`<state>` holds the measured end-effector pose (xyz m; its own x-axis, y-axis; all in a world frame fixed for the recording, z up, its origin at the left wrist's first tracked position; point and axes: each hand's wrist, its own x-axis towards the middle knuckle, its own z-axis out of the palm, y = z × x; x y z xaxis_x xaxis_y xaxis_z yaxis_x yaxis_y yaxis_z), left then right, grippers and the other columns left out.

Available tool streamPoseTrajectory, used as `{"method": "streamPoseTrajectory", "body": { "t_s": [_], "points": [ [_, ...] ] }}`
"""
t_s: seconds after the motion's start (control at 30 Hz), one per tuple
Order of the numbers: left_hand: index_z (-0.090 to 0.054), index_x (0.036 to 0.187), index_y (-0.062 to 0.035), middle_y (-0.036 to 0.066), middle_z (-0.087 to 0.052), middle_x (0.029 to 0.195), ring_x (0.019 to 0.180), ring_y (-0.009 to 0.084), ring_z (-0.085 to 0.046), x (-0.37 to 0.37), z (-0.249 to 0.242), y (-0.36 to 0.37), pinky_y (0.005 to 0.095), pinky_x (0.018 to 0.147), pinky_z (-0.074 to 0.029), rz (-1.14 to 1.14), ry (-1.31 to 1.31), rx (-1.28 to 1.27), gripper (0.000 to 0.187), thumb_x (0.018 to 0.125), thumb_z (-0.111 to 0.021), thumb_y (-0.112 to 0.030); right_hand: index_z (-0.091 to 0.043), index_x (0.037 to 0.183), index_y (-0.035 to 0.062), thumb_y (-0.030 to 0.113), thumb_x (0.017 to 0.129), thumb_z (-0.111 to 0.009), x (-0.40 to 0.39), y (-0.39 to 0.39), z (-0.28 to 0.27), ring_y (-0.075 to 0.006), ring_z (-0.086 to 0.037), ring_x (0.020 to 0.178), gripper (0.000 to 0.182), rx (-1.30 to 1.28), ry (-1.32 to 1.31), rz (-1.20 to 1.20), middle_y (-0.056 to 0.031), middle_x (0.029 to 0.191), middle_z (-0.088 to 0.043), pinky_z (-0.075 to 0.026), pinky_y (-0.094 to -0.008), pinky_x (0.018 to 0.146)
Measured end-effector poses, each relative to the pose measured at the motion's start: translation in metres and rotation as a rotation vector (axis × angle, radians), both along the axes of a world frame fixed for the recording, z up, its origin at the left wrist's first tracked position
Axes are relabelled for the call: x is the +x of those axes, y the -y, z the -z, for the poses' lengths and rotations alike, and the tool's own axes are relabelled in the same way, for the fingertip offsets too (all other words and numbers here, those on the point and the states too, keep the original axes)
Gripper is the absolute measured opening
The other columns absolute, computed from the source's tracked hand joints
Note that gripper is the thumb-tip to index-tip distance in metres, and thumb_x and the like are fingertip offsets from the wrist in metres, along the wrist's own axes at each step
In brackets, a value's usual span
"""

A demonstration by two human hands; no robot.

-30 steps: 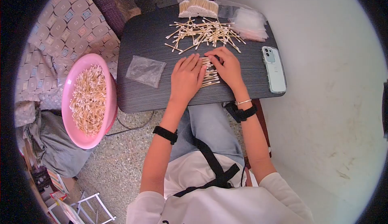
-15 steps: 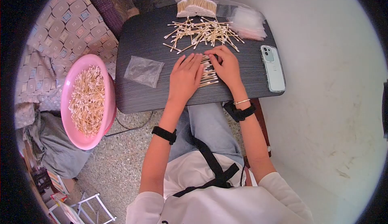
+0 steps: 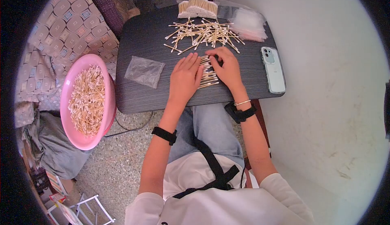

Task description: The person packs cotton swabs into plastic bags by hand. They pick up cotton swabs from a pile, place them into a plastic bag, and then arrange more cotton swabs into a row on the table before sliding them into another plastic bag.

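Note:
A row of cotton swabs (image 3: 209, 75) lies side by side on the dark table between my hands. My left hand (image 3: 185, 79) rests flat over the left ends of the row, fingers stretched out, hiding part of it. On the other side, my right hand (image 3: 229, 68) curves around the row's upper right, thumb and bent fingers apart, fingertips near the topmost swabs. Just beyond my fingers is a loose, criss-crossed heap of cotton swabs (image 3: 207, 32). Behind that heap, stacked bundles of swabs (image 3: 198, 8) stand packed together.
A clear plastic bag (image 3: 145, 71) lies on the table (image 3: 142, 99) at left. Several clear bags (image 3: 248, 24) are stacked at the back right, above a phone (image 3: 274, 70). Left of the table, a pink basin (image 3: 66, 115) holds many swabs. A wall (image 3: 325, 83) borders the right.
My left fingers have shifted slightly left, away from the right fingertips, baring a little more of the upper row. The right hand stays nearly in place.

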<state>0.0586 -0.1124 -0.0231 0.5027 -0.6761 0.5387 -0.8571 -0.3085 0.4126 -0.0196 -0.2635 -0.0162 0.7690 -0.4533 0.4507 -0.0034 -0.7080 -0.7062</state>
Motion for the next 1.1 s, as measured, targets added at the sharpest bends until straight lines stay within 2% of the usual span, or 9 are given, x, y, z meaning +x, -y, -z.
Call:
{"method": "streamPoseTrajectory", "body": {
  "t_s": [0.1,0.2,0.33,0.53,0.63,0.73,0.83,0.93,1.1],
  "points": [
    [-0.067,0.114,-0.0003,0.015,-0.064,0.123,0.119,0.0291,-0.059,0.000,0.001,0.000,0.0419,0.105,-0.044,0.003,-0.020,-0.003,0.029,0.095,-0.057,-0.019,-0.071,0.097,0.0075,0.010,0.085,-0.064,0.001,-0.001,0.000,-0.0264,-0.061,0.079,0.014,0.114,-0.019,0.102,-0.0089,0.086,-0.064,-0.050,-0.0359,0.072],
    [-0.067,0.113,-0.0001,0.016,-0.064,0.123,0.119,0.0294,-0.059,0.000,0.001,-0.001,0.0417,0.105,-0.044,0.004,-0.021,-0.006,0.028,0.095,-0.058,-0.019,-0.072,0.096,0.0073,0.011,0.084,-0.065,-0.002,0.001,0.001,-0.0255,-0.061,0.077,0.014,0.010,-0.075,0.022,-0.0082,0.086,-0.064,-0.049,-0.0348,0.071],
    [-0.068,0.111,0.0003,0.016,-0.065,0.122,0.117,0.0307,-0.060,0.001,-0.001,-0.001,0.0414,0.105,-0.044,0.014,-0.049,-0.022,0.027,0.095,-0.058,-0.019,-0.072,0.094,0.0087,0.014,0.084,-0.066,-0.003,-0.001,-0.003,-0.0243,-0.061,0.079,0.013,0.075,-0.065,-0.002,-0.0070,0.088,-0.064,-0.050,-0.0342,0.070],
    [-0.067,0.110,0.0017,0.018,-0.064,0.122,0.118,0.0325,-0.058,0.003,-0.005,-0.007,0.0455,0.106,-0.041,-0.011,-0.190,-0.218,0.025,0.093,-0.058,-0.014,-0.073,0.092,0.0122,0.019,0.083,-0.068,-0.003,-0.001,-0.004,-0.0231,-0.062,0.084,0.012,0.063,-0.060,-0.033,-0.0042,0.089,-0.063,-0.050,-0.0337,0.071],
    [-0.063,0.119,0.0010,0.018,-0.058,0.131,0.126,0.0322,-0.052,-0.003,-0.005,-0.018,0.0467,0.109,-0.036,-0.061,-0.010,-0.105,0.031,0.094,-0.056,-0.017,-0.073,0.091,0.0133,0.022,0.083,-0.070,-0.002,0.000,-0.003,-0.0225,-0.061,0.084,0.013,0.039,-0.084,-0.055,-0.0034,0.088,-0.063,-0.050,-0.0334,0.072],
    [-0.053,0.134,-0.0022,0.015,-0.048,0.144,0.137,0.0306,-0.041,-0.022,-0.004,-0.031,0.0467,0.114,-0.029,-0.045,-0.094,0.055,0.041,0.097,-0.052,-0.020,-0.074,0.091,0.0138,0.025,0.081,-0.072,-0.003,0.000,-0.001,-0.0213,-0.061,0.084,0.014,-0.043,-0.061,-0.043,-0.0027,0.087,-0.062,-0.049,-0.0329,0.071],
    [-0.048,0.137,-0.0015,0.015,-0.045,0.147,0.139,0.0298,-0.039,-0.030,-0.005,-0.034,0.0462,0.115,-0.027,-0.038,0.046,0.204,0.045,0.098,-0.051,-0.024,-0.074,0.090,0.0141,0.026,0.081,-0.073,-0.001,-0.003,-0.004,-0.0205,-0.060,0.083,0.016,0.020,-0.103,-0.027,-0.0021,0.085,-0.062,-0.049,-0.0325,0.071],
    [-0.050,0.136,-0.0010,0.015,-0.047,0.145,0.138,0.0280,-0.039,-0.028,-0.001,-0.031,0.0461,0.115,-0.027,-0.052,0.075,0.190,0.049,0.097,-0.053,-0.030,-0.073,0.090,0.0139,0.026,0.081,-0.072,0.002,-0.005,-0.004,-0.0201,-0.059,0.082,0.014,0.000,-0.085,-0.013,-0.0015,0.083,-0.061,-0.048,-0.0325,0.070],
    [-0.050,0.135,0.0012,0.015,-0.047,0.145,0.137,0.0287,-0.040,-0.027,0.002,-0.028,0.0460,0.115,-0.028,-0.048,0.025,0.186,0.049,0.097,-0.052,-0.029,-0.071,0.090,0.0130,0.025,0.083,-0.071,0.002,-0.006,-0.005,-0.0207,-0.059,0.081,0.013,-0.030,-0.119,0.034,-0.0016,0.082,-0.061,-0.048,-0.0337,0.070]
  ]
}}
